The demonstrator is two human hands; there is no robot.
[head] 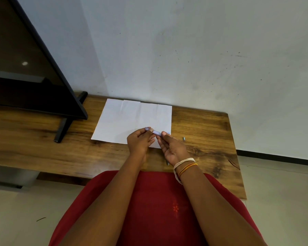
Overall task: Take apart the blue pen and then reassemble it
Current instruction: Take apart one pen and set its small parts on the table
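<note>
While both hands are hovering just above the near edge of a creased white paper sheet (132,119), they are pinching the blue pen (156,132) between them. The left hand (139,142) is closing its fingertips on the pen's left end, and the right hand (173,150), palm turned up and fingers half curled, is gripping the right end. The pen is lying roughly level, tilting slightly down to the right, over the sheet. A small grey piece (184,138), possibly a pen part, is resting on the wooden counter (203,125) right of the hands, apart from them. Another slim metallic item (167,163) is peeking out beneath the right wrist, too hidden to identify. Thread bracelets (184,165) are circling that wrist. A dark monitor (34,77) is standing at the counter's left.
</note>
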